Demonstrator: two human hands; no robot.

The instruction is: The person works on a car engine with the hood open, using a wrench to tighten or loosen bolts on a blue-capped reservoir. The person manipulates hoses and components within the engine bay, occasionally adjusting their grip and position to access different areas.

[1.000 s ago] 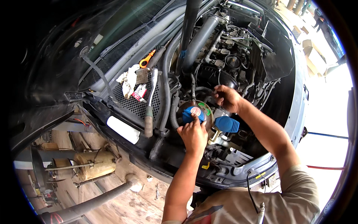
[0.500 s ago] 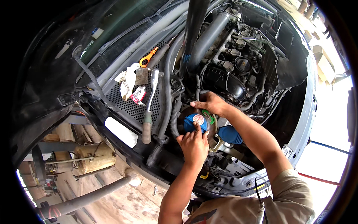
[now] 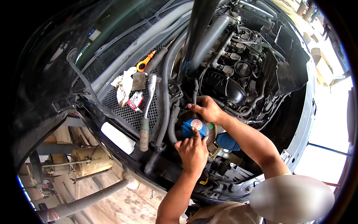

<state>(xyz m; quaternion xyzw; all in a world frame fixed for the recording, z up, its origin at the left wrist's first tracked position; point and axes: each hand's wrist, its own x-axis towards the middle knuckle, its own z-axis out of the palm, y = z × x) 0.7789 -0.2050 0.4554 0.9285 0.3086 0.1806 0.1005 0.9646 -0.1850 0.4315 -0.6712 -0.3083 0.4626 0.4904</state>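
Observation:
A round coolant tank (image 3: 212, 134) with a blue screw cap (image 3: 194, 127) sits in the engine bay before me. My left hand (image 3: 193, 155) is at the cap's near side. Its index finger lies on the cap by the round label, the thumb stands apart to the right, and the other fingers are bent. At the tank's far side my right hand (image 3: 209, 110) rests, thumb stretched left near a thin hose (image 3: 195, 90). The right fingertips are hidden behind the tank, so their hold is partly unseen. A second blue cap (image 3: 228, 142) stands just right of the tank.
On the perforated cowl lie a ratchet (image 3: 151, 93), an orange-handled tool (image 3: 145, 61), crumpled paper (image 3: 123, 84) and a red-white packet (image 3: 135, 100). A ribbed hose (image 3: 172, 125) borders the tank's left. The engine (image 3: 231, 61) lies beyond; a dark prop (image 3: 197, 33) crosses above.
The view has shifted slightly, and a blurred oval now covers the lower right. Both hands stay at the tank; the left index finger remains on the blue cap.

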